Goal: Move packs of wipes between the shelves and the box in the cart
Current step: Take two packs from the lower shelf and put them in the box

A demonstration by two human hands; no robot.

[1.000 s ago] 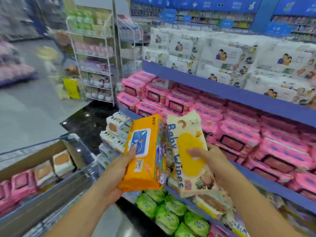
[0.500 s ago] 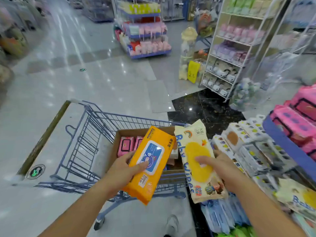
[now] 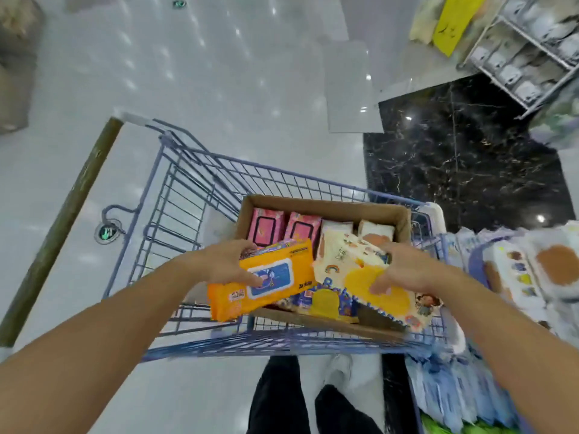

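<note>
While your left hand (image 3: 228,264) grips the orange pack (image 3: 266,280) and your right hand (image 3: 404,267) grips the cream pack (image 3: 351,255), both packs hang over the near end of the box (image 3: 329,203) in the cart (image 3: 200,195). If you release now, the orange pack may drop beside the box, because its near half overhangs the wall. Under your grips a blue pack (image 3: 326,303) lies; beyond them pink packs (image 3: 269,225) fill the far row.

Bright overhead light glints off the floor (image 3: 219,73) beyond my cart (image 3: 282,171); the shelf (image 3: 513,277) right of it smears, edges bowed.
</note>
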